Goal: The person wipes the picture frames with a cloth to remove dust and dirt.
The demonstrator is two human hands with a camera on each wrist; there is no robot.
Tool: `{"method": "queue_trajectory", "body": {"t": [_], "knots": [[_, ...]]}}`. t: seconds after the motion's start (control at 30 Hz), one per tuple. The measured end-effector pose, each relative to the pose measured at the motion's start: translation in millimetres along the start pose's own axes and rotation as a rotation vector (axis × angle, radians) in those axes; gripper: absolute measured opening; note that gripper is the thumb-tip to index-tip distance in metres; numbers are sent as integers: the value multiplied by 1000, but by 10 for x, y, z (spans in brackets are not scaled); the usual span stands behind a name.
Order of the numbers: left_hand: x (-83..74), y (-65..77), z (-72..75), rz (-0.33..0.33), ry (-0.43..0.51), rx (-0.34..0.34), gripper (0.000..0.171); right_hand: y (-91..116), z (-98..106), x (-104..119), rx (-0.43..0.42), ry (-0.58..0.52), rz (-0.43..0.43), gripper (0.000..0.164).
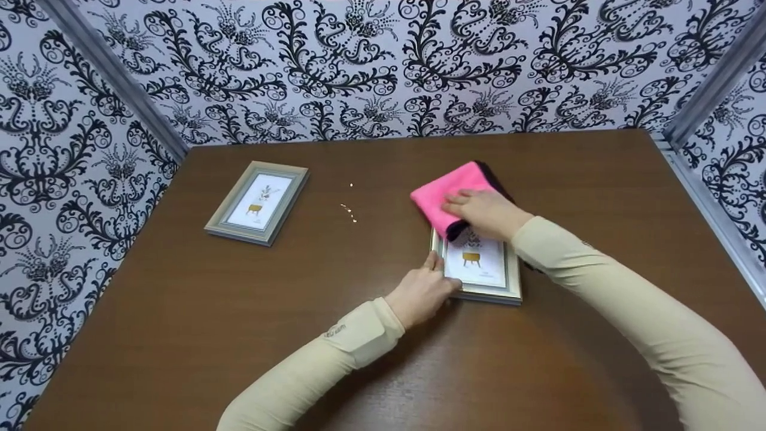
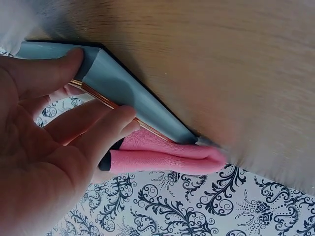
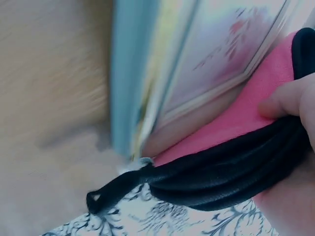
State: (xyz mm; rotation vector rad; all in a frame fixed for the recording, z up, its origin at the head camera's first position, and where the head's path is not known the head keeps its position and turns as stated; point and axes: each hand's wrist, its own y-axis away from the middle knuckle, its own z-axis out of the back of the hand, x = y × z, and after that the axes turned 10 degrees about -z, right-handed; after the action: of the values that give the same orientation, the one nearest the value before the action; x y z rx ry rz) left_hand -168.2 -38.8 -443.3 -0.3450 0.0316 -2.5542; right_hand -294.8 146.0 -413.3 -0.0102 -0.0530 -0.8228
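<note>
A pink cloth with black edging (image 1: 452,184), folded into a pad, lies over the upper part of a pale picture frame (image 1: 479,294). My right hand (image 1: 488,212) is on top of it, fingers spread across the pink. In the right wrist view the thumb (image 3: 285,101) bears on the cloth's pink side, with the black-edged folds (image 3: 221,172) within the hand. My left hand (image 1: 422,293) grips the frame's near left corner. Its thumb and fingers lie along two sides of the grey-blue rim (image 2: 133,93) in the left wrist view. The cloth hides the print's upper part.
A matching picture frame (image 1: 257,203) lies face up at the back left of the brown table (image 1: 299,335). Small white specks (image 1: 349,211) are scattered between the two frames. Black-and-white patterned walls (image 1: 359,72) border the back and sides.
</note>
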Motion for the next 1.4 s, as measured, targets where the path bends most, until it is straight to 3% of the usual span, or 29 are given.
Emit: {"method": "queue_trajectory", "body": {"t": [0.17, 0.4, 0.67, 0.87, 1.13, 1.4], "knots": [[19, -15, 9, -12, -6, -19, 16, -4, -24, 95, 12, -50, 62, 63], [-4, -23, 15, -17, -16, -34, 14, 127, -45, 12, -1, -115, 42, 59], [-8, -40, -1, -37, -44, -40, 12, 423, 16, -183, 11, -96, -109, 60], [0, -37, -9, -33, -26, -62, 12, 525, 74, -200, 19, -65, -237, 48], [15, -24, -11, -38, -42, -69, 13, 285, 62, 85, 5, -98, -272, 18], [14, -40, 1, -31, 1, -43, 12, 11, 62, 348, 14, -160, -247, 36]]}}
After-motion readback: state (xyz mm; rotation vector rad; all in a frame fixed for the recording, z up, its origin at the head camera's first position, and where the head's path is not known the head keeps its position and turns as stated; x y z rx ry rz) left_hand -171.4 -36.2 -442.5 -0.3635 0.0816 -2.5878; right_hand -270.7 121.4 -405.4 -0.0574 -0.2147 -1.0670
